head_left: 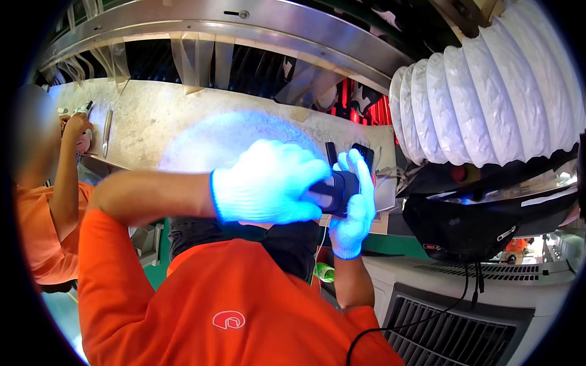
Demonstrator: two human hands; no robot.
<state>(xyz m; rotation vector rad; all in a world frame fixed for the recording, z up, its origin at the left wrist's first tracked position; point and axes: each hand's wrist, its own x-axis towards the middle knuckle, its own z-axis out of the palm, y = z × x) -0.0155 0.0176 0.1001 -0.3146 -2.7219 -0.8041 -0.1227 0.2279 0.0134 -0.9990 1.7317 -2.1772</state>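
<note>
A dark, boxy object with rounded corners is held between my two hands over the near edge of the bench; I cannot make out its kind. My left hand, in a knitted glove washed out by bright blue-white light, reaches across from the left and closes on its left side. From the right, my right hand, also gloved, cups the opposite side with its fingers pointing up. Just beyond the hands lie a black bar-shaped thing and a black flat thing. The gloves partly hide the held object.
A pale worktop carries a slim silver tool. At left a co-worker's hand holds a small pinkish thing. A metal rail spans the back. Right are a white ribbed duct, black bag and grey vented unit.
</note>
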